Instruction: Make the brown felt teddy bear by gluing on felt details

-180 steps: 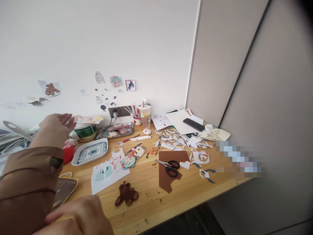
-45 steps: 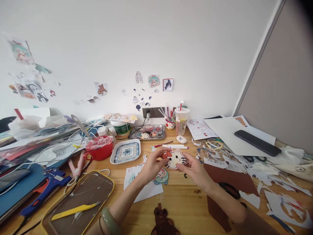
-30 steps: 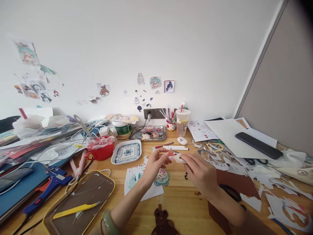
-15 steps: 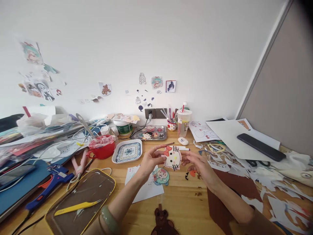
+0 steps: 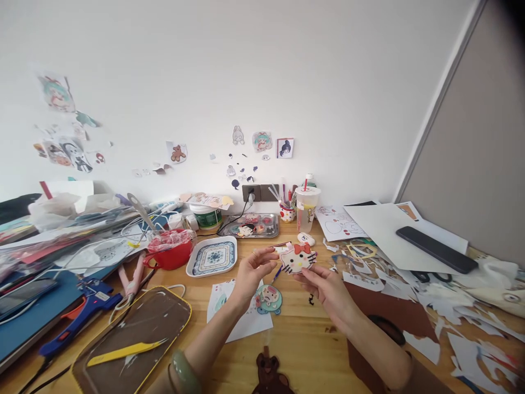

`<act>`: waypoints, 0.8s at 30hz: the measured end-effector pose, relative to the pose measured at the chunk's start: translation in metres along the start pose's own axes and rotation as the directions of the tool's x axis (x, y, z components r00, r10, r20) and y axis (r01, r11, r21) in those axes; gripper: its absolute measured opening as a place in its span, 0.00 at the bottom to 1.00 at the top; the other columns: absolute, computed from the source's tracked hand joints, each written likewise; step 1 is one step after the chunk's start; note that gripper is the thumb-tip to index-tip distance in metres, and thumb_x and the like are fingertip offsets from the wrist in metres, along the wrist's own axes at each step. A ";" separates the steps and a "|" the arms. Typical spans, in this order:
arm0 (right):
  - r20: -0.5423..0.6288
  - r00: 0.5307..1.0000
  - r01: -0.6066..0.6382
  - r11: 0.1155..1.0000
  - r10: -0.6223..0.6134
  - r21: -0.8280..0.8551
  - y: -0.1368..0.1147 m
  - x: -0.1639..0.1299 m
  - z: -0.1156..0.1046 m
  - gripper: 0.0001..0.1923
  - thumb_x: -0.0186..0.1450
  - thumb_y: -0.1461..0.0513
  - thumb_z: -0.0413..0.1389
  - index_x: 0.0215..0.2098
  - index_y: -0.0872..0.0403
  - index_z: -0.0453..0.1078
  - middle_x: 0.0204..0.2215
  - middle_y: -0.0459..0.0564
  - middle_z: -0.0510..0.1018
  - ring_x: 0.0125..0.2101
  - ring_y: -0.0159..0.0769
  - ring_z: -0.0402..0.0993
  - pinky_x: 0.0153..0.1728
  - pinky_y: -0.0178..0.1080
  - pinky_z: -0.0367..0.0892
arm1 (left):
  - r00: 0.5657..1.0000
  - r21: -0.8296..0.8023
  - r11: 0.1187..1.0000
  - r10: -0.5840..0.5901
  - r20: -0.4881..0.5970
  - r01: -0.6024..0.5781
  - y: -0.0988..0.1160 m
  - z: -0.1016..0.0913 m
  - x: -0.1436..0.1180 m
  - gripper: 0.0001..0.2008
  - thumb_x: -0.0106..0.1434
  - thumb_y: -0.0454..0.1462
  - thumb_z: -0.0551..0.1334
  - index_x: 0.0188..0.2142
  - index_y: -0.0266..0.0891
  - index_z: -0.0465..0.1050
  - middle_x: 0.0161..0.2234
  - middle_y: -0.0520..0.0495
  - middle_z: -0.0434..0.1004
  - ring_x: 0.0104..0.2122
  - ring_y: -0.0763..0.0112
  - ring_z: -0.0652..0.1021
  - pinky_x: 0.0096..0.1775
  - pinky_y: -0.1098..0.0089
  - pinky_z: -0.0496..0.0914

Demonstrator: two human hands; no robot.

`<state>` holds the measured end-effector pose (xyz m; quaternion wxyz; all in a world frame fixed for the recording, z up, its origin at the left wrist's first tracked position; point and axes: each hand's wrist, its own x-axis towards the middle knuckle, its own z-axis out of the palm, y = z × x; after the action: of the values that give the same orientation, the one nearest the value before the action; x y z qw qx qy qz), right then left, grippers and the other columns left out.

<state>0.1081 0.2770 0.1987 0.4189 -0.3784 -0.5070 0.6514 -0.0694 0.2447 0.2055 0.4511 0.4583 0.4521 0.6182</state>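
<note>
The right hand [image 5: 324, 284] pinches the cat-face cutout [image 5: 298, 258] above the surface [image 5: 295, 334], just beyond the green-haired cutout [image 5: 268, 298]; the left hand [image 5: 250, 271] hovers half-open beside it. A loose pinch could bend its thin whiskers.

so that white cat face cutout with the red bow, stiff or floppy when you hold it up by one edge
Probably fairly stiff: the cat face cutout stays flat in the air, pinched only at its lower edge by the right hand, with no visible droop. Likely very light, since a fingertip pinch carries it while the left hand is just beside it. Its thin whisker strips look easy to bend.
</note>
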 end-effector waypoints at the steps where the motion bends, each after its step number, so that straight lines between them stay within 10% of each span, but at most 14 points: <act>1: -0.008 1.000 -0.001 1.000 0.001 0.020 0.001 0.001 0.001 0.12 0.53 0.56 0.59 0.33 0.53 0.72 0.36 0.49 0.78 0.39 0.36 0.73 0.33 0.31 0.69 | 1.000 0.008 1.000 0.007 0.000 -0.007 -0.001 0.002 0.000 0.17 0.49 0.37 0.65 0.40 0.38 0.71 0.36 0.45 0.77 0.39 0.66 0.74 0.42 0.67 0.64; 13: 0.030 0.977 0.210 0.934 -0.210 -0.289 0.012 0.007 0.004 0.21 0.52 0.55 0.58 0.43 0.54 0.66 0.41 0.54 0.74 0.40 0.43 0.72 0.35 0.43 0.70 | 0.997 0.081 0.995 -0.047 -0.059 0.051 -0.002 0.006 -0.002 0.08 0.48 0.38 0.65 0.27 0.37 0.70 0.26 0.52 0.73 0.27 0.74 0.72 0.32 0.73 0.65; 24: 0.259 0.769 0.503 0.304 -0.585 -0.809 -0.006 0.002 0.000 0.40 0.47 0.63 0.61 0.56 0.46 0.51 0.50 0.51 0.60 0.52 0.48 0.54 0.51 0.50 0.54 | 0.997 0.173 0.982 -0.067 -0.036 0.072 -0.004 0.007 -0.002 0.08 0.47 0.38 0.64 0.26 0.36 0.71 0.24 0.51 0.73 0.26 0.73 0.72 0.31 0.72 0.65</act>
<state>0.1080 0.2798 0.2041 0.3956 -0.3644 -0.8341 0.1225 -0.0614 0.2443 0.2021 0.4237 0.4705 0.5269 0.5670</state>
